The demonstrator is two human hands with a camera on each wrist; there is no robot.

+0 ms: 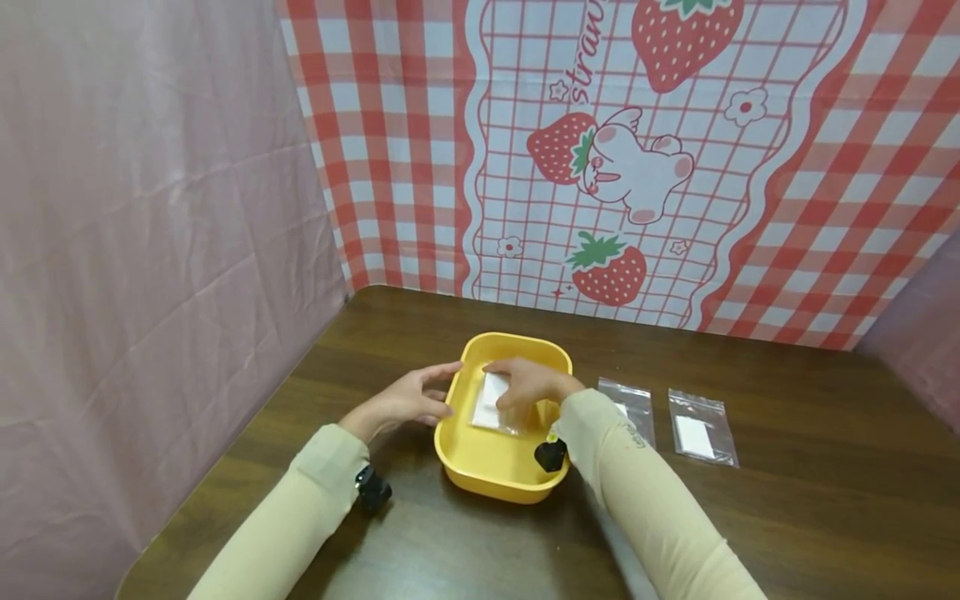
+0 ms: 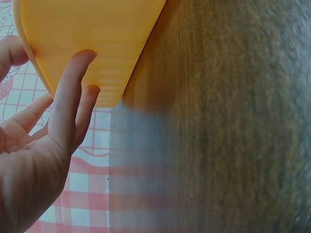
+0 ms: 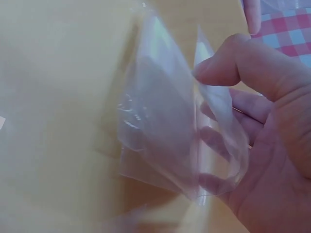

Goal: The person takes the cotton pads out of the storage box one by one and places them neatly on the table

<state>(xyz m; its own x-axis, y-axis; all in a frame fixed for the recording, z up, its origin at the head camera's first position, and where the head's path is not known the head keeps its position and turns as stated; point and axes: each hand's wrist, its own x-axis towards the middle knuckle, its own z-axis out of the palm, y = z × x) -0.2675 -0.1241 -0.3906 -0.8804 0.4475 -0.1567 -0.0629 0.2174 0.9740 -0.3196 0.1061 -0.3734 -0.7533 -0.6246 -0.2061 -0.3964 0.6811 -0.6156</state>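
Note:
A yellow plastic bin [image 1: 498, 487] stands on the table, a clear zip bag [image 1: 483, 414] with a white card in it inside. My right hand [image 1: 528, 383] reaches into the bin and holds this bag by its edge. In the right wrist view, the thumb is on one side of the clear plastic [image 3: 160, 107] and the fingers [image 3: 214, 141] lie behind it. At the bin's left side is my left hand [image 1: 408, 396], its fingers loosely bent and spread. The left wrist view shows its fingertips close against the bin's outer wall [image 2: 97, 29] and rim.
Right of the bin lie two more clear zip bags with white cards, one bag [image 1: 637, 404] partly behind the right sleeve, the other bag [image 1: 697, 437] farther right. A strawberry-print checked cloth [image 1: 405, 167] hangs behind the wooden table [image 1: 810, 467]; a pink curtain [image 1: 150, 250] hangs left.

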